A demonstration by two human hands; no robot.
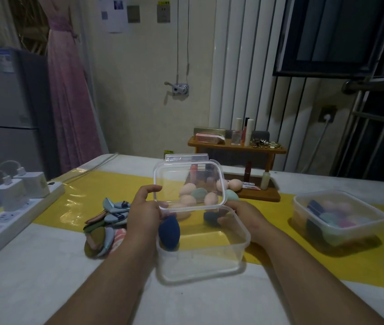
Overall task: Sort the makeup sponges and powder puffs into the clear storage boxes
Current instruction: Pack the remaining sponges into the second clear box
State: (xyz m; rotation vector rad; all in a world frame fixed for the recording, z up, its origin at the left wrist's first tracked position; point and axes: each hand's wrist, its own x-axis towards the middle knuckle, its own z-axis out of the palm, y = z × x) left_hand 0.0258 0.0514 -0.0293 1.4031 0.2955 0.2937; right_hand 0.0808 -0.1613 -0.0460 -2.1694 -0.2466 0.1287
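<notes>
A clear storage box [209, 261] stands on the table in front of me, its clear lid [187, 181] tilted up at the far side. My left hand [143, 207] grips the lid's left edge. My right hand [240, 213] holds the box's far right rim. A dark blue sponge [169, 232] lies by the box's left wall, and another dark one [211, 218] shows near the right hand. Several pink and teal egg-shaped sponges [195, 195] lie behind, seen through the lid. Flat powder puffs [106, 226] are piled to the left.
A second clear box [341, 221] with sponges and puffs inside sits at the right. A white power strip [10, 207] with chargers lies at the left edge. A wooden shelf [235, 146] with cosmetics stands at the back of the table.
</notes>
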